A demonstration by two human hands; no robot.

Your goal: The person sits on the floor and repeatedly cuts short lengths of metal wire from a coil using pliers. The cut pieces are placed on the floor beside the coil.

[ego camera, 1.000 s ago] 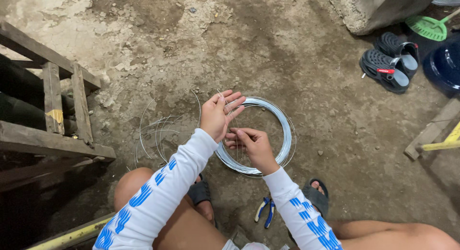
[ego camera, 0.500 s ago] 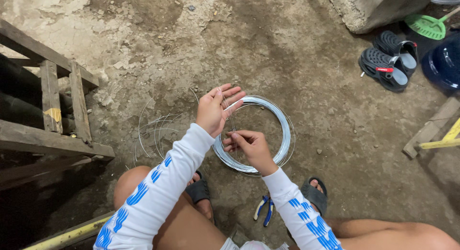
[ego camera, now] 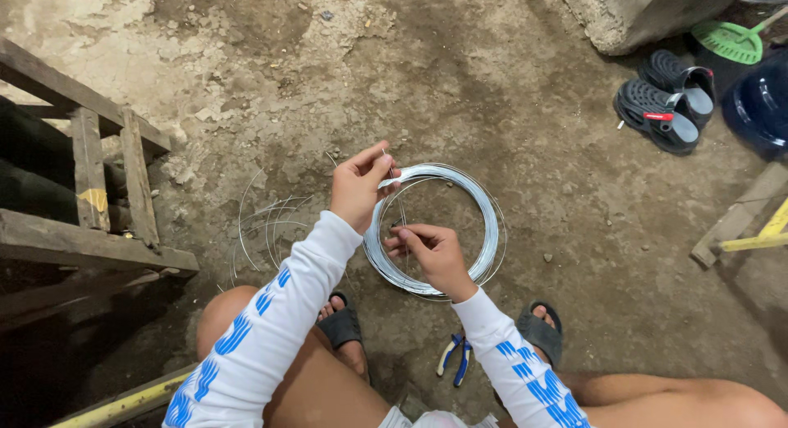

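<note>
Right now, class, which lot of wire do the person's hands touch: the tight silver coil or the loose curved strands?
The tight silver wire coil: both the left hand and right hand are on it. The loose thin curved wire strands lie apart, untouched.

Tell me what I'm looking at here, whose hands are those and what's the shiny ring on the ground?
The camera sits on a person's head and looks down, so you see their own arms in white and blue sleeves. The shiny ring is a coil of thin wire lying on the dirt floor. The left hand pinches a thin strand of wire. The right hand pinches wire at the coil's near side. Loose wire pieces lie to the left, blue-handled pliers lie between the person's sandals, and black shoes sit far right.
</note>
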